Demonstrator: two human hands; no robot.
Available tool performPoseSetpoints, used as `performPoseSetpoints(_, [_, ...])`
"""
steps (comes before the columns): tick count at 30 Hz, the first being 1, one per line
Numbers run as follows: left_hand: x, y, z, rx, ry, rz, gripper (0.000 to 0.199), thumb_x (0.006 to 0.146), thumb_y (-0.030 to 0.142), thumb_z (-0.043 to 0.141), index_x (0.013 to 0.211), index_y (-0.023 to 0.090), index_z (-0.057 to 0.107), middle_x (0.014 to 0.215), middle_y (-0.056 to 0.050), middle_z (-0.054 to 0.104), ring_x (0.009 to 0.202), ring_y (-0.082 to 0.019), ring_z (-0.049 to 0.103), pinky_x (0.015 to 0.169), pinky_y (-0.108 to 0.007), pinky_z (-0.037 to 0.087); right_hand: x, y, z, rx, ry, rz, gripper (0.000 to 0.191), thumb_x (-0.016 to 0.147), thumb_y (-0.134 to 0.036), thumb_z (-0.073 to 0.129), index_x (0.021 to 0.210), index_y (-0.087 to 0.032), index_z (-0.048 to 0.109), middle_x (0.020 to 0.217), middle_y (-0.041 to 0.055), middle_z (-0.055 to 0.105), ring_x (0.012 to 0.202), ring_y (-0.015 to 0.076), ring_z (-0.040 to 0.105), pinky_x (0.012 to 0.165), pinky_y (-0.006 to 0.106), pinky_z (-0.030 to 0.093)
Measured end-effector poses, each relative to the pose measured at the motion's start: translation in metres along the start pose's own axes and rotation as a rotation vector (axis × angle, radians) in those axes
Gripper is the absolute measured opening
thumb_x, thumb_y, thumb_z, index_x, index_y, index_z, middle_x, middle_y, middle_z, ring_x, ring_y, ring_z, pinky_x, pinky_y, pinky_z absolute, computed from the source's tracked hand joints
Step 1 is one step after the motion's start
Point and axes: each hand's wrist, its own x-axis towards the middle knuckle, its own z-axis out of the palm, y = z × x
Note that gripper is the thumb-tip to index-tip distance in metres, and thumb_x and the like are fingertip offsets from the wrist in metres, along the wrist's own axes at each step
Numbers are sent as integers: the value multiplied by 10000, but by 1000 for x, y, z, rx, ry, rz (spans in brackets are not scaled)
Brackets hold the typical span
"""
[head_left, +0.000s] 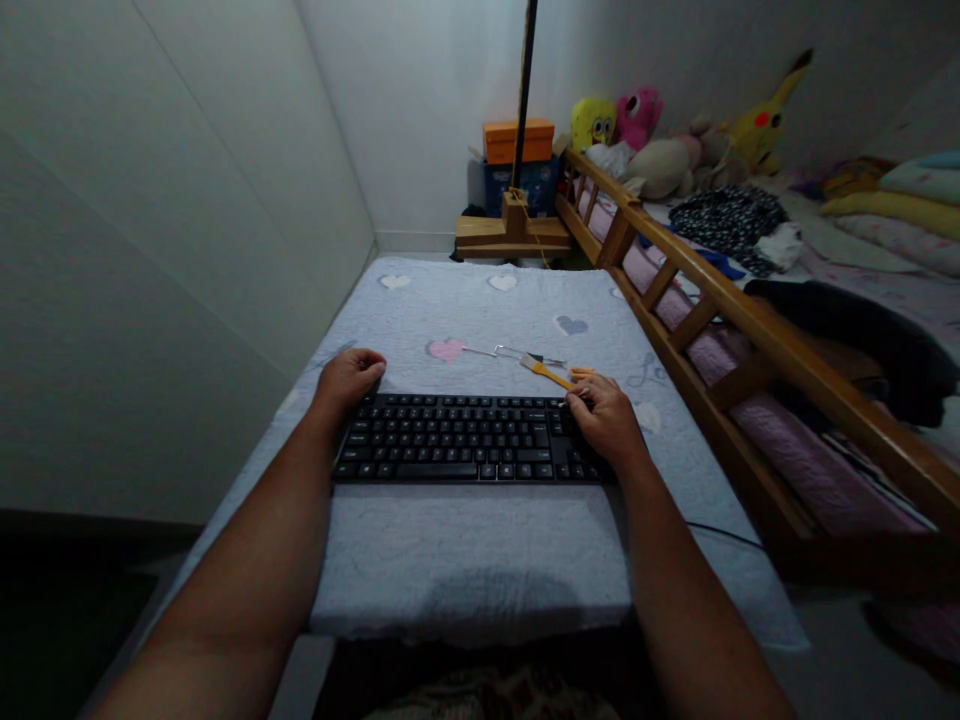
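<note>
A black keyboard [457, 438] lies flat on the cloth-covered table [480, 560]. My left hand [351, 378] rests at its upper left corner, fingers curled together; what they hold, if anything, is hidden. Over the keyboard's right end is my right hand [602, 412], thumb and fingers pinched on a small, thin, pale item too small to name. Just beyond that hand lie a brush with a yellow handle [551, 375] and an orange item [582, 373]. A thin metal wire tool [514, 351] and a white stick [478, 350] are behind the keyboard.
A wooden bed rail [697, 275] runs along the right side, with plush toys and clothes on the bed behind it. Past the table's far edge stand a wooden stand base [514, 232] and an orange box [517, 140]. A black cable [726, 535] crosses the table's right side.
</note>
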Motion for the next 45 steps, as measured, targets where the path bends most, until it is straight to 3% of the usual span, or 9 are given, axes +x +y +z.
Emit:
performPoseSetpoints(13, [0, -2, 0, 11, 2, 19, 255, 792, 380, 683, 927, 226, 834, 1084, -97, 843, 1047, -317, 779, 1065, -440, 617, 0, 4, 2, -28, 2, 3, 155, 1008, -233, 685, 905, -270, 794, 1073, 128, 846, 1284, 380, 758, 1132, 606, 579])
performPoseSetpoints(45, [-4, 9, -4, 26, 4, -9, 193, 761, 364, 696, 853, 250, 821, 999, -76, 833, 1033, -306, 773, 1048, -410, 624, -1, -2, -1, -4, -6, 3, 170, 973, -238, 679, 822, -278, 745, 992, 106, 834, 1284, 362, 768, 1168, 591, 574])
